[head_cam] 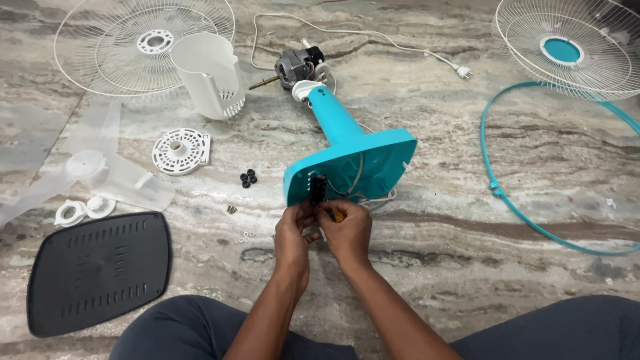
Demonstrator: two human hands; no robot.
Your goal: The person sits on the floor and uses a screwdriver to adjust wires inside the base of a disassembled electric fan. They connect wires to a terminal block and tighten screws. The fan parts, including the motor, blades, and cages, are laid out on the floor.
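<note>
A turquoise fan stand (353, 157) lies on its side on the marble floor, its hollow base facing me, with a grey motor (295, 67) at the far end. My left hand (293, 233) pinches a small black switch block (317, 189) at the base's lower edge. My right hand (347, 230) is closed around a tool with an orange-yellow handle (338, 215), held against the same block. White wires (373, 197) loop out of the base beside my hands.
White wire grilles (143, 43) (573, 43), a turquoise ring (533, 167), a white motor cover (210, 73), a clear fan blade (93, 170), a black base plate (100, 270), a white round disc (180, 150), black rubber feet (248, 178) and small screws (245, 236) lie around.
</note>
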